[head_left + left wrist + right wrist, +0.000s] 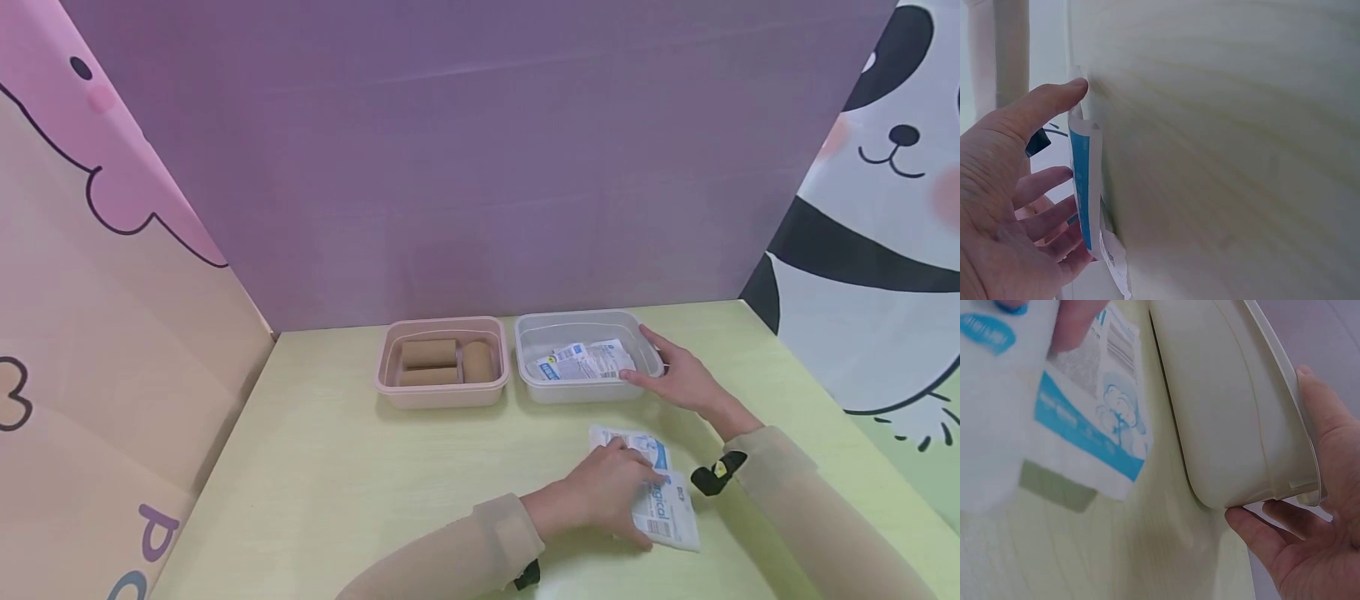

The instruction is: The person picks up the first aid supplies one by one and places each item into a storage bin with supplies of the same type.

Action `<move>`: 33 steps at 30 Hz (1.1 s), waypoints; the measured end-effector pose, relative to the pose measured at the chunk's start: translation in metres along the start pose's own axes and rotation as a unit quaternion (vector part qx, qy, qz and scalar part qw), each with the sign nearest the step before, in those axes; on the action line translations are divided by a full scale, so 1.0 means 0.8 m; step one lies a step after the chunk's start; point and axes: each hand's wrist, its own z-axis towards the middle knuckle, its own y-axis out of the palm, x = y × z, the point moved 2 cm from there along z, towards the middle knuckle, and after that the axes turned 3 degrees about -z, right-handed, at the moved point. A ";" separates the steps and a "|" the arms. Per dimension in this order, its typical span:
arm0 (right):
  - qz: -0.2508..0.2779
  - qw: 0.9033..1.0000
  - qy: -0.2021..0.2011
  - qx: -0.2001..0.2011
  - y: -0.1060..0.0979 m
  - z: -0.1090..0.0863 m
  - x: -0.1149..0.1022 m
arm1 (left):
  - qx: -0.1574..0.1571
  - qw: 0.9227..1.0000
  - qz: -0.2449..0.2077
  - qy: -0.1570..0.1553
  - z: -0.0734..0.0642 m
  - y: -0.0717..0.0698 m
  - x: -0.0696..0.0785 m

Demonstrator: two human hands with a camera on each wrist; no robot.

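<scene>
My left hand (603,492) grips a white and blue surgical packet (660,508), its thumb and fingers spread across it from above. Another similar packet (600,435) lies partly beneath that hand, overlapping the first. In the left wrist view the thumb is at the near edge of the packet (1092,181), and the fingers lie along its face. At the right end of the white plastic container (577,392), my right hand (682,379) holds the rim, with the thumb on top and fingertips against the outer wall (1222,412). Several small printed packets (585,360) lie inside that container.
A pink container (442,398) stands just left of the white one and holds brown rolls (429,353). Both rest on a pale yellow table (322,483) near the purple back panel (487,167). Printed panels flank the table on both sides.
</scene>
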 end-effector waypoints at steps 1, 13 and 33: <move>0.000 1.000 -0.001 0.001 0.000 0.000 -0.001 | 0.002 1.000 0.002 0.001 0.000 -0.001 -0.001; -0.006 1.000 -0.001 0.010 -0.002 0.000 0.000 | 0.061 0.998 -0.005 0.000 -0.007 -0.026 -0.029; -0.003 1.000 0.000 -0.001 0.000 0.000 0.000 | 0.156 0.986 -0.060 -0.017 -0.016 -0.068 -0.065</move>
